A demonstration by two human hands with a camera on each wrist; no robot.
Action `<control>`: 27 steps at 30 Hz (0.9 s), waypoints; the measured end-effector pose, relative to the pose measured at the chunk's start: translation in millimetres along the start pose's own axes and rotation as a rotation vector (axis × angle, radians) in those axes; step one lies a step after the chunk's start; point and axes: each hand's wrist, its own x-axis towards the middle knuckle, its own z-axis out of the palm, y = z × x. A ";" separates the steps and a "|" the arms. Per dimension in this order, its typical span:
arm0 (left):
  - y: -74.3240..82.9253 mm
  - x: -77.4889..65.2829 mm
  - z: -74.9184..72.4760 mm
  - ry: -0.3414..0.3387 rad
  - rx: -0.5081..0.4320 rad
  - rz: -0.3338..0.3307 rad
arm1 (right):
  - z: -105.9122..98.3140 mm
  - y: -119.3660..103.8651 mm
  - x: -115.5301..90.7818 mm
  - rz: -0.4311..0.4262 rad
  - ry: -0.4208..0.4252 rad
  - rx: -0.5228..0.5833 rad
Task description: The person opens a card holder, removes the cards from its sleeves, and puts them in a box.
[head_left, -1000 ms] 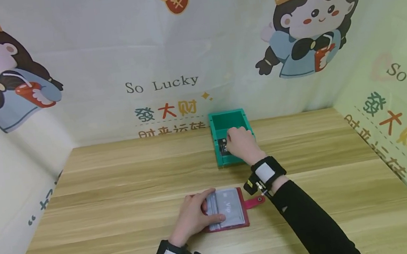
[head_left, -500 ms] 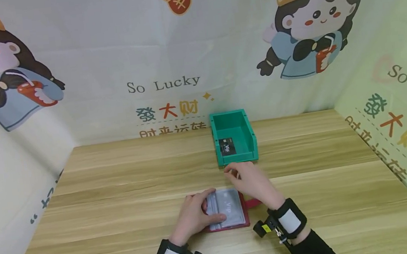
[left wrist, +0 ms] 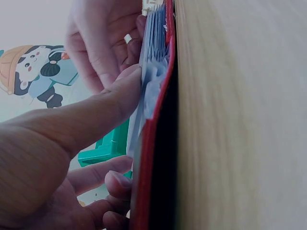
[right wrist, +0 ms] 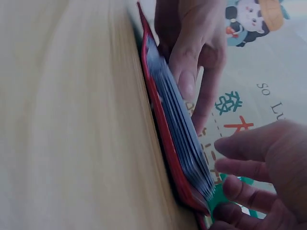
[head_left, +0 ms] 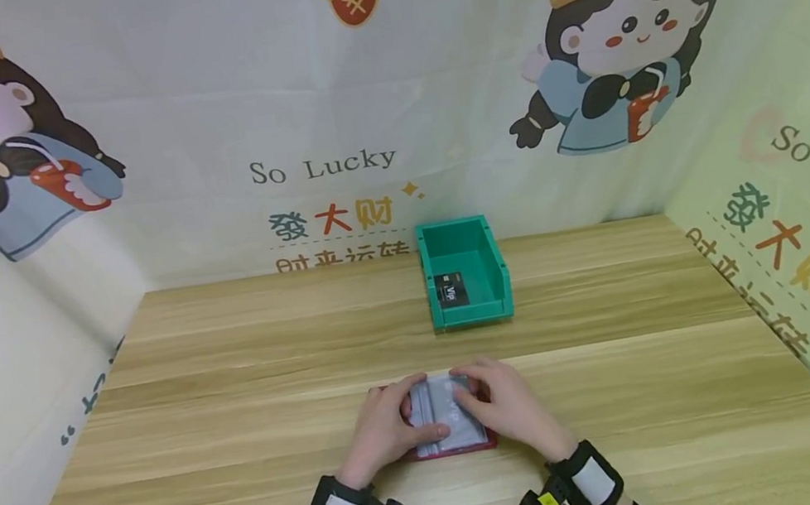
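A red card holder [head_left: 492, 444] lies opened flat on the table, its stack of clear plastic sleeves [head_left: 448, 414] facing up. My left hand [head_left: 383, 432] holds it at the left, thumb on the sleeves and index finger at their far edge. Over the right part of the sleeves is my right hand [head_left: 508, 403], fingers bent. The right wrist view shows this hand's thumb and fingertips [right wrist: 224, 146] beside the sleeve edges, with no card visible between them. The holder's strap is hidden from the head view under the right hand.
A green bin [head_left: 488, 272] stands at the back of the wooden table [head_left: 238, 371], with a black card [head_left: 451, 290] marked "Vip" inside. A printed cloth [head_left: 311, 88] hangs behind the table and along its sides.
My right hand has come back from the green bin to the card holder's sleeves, covering its strap. The black card stays in the bin. My left hand has kept its place.
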 end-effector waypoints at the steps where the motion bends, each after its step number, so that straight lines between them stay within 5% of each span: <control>1: -0.1 0.1 0.0 0.000 0.000 -0.004 | 1.3 0.7 -0.9 0.004 0.006 0.003; 21: 0.6 -1.5 -3.0 -0.005 -0.029 0.002 | 17.0 13.6 -1.1 0.083 0.152 0.134; 27: -1.5 -0.8 -2.1 -0.003 -0.034 0.007 | 17.6 14.0 -1.1 0.127 0.189 0.247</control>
